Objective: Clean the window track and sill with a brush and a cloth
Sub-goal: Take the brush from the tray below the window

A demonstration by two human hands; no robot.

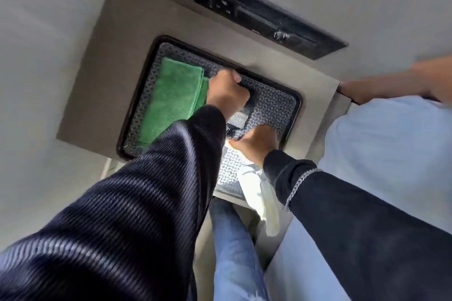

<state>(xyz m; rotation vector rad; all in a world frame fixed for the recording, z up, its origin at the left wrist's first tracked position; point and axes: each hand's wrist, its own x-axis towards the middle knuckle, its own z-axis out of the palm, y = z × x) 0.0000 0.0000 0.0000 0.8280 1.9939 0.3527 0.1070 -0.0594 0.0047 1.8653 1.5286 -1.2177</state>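
With the left hand (226, 91) fisted around the dark brush handle (248, 98) and the right hand (258, 144) pinching pale wrapping (256, 193), a careless lift could drag the green cloth (175, 95) off the tray (292, 115).

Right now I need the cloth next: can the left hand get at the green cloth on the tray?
Probably yes. The green cloth lies uncovered on the tray, right beside the left hand, though that hand is already closed on a dark handle.

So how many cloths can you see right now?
2. A green cloth lies folded in the tray, left side. A white cloth hangs from the right hand. Sleeves may hide others.
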